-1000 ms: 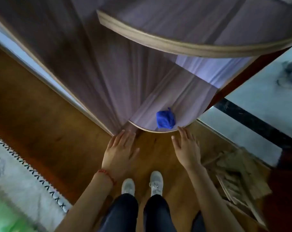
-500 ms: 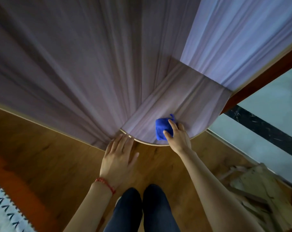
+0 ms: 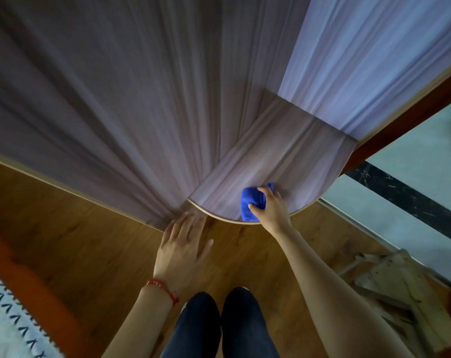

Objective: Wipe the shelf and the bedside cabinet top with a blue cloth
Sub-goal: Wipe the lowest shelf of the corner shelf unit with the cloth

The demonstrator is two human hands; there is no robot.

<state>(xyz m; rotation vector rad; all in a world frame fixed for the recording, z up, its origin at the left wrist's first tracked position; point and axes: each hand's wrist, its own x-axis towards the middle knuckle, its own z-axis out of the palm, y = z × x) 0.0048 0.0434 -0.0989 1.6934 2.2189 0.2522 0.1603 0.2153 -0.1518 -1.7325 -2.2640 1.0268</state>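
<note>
Fingers [image 3: 264, 190] and thumb are curling around a bunched blue cloth [image 3: 252, 202] as the right hand [image 3: 272, 211] is gripping it on the rounded shelf [image 3: 270, 161], right of centre in the frame, close to the shelf's pale front rim. The left hand [image 3: 184, 250], fingers straight and slightly spread, holding nothing, is hovering lower centre, its fingertips near the foot of the tall wooden panel [image 3: 116, 99] filling the upper left. Judging by the wadded cloth, wiping is only beginning: the shelf looks largely unwiped, and no bedside cabinet top is identifiable here, so that part appears left to do
</note>
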